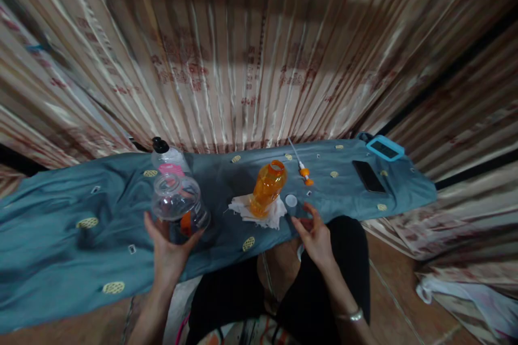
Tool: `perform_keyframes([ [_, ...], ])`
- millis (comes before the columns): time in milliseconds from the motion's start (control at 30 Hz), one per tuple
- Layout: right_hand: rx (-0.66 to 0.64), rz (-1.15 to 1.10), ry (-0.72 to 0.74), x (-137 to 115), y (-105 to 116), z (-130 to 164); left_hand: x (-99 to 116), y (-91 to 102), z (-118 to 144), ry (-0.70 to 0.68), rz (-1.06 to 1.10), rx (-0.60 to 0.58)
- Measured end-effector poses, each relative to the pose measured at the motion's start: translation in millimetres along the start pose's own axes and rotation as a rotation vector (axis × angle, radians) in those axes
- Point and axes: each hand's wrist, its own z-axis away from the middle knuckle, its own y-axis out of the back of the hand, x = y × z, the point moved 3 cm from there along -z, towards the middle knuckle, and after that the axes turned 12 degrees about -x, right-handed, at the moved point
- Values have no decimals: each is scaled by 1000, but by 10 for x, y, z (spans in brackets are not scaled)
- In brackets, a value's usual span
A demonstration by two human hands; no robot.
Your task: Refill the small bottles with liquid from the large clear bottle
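Your left hand [172,254] is spread wide at the near side of the clear jar [180,206], thumb and fingers apart (whether they grip it, you can't tell from here). Your right hand [318,240] has its fingers loosely parted, just beside the white disc [291,200]. Between your hands, the orange bottle [267,190] rests on a crumpled white cloth [242,208]. Beyond your right hand lies the orange-and-white pump [305,173], with a dark phone [368,176] farther right.
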Motion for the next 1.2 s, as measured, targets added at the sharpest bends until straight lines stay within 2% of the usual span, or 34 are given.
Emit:
perform_keyframes([
  [100, 63, 193, 32, 93, 51, -226, -49, 105, 386, 88, -61, 6],
  [200, 61, 307, 93, 153, -20, -411, -84, 161, 809, 184, -92, -20],
  [267, 56, 360, 132, 188, -93, -491, -92, 116, 1009, 224, -67, -90],
  [333, 61, 401, 165, 223, -160, -536, -75, 3, 1095, 225, -34, -141],
  [433, 80, 434, 205, 275, -211, -553, -1, -323, 996, 158, 1, -263],
  [533, 108, 436, 213, 308, -157, -558, 124, -753, 715, -11, 41, -352],
  [633, 172, 438, 182, 301, 26, -629, 223, -1159, 419, -91, 64, -401],
  [733, 233, 459, 131, 251, 268, -837, 303, -1433, 222, -172, 86, -402],
  [867, 220, 481, 37, 157, 480, -1279, 334, -1608, 128, -201, 115, -380],
  [1000, 149, 472, -93, 94, 494, -1638, 339, -1706, 101, -167, 174, -378],
  [1200, 82, 359, -181, 66, 448, -1753, 483, -1784, 15, -128, 224, -383],
])
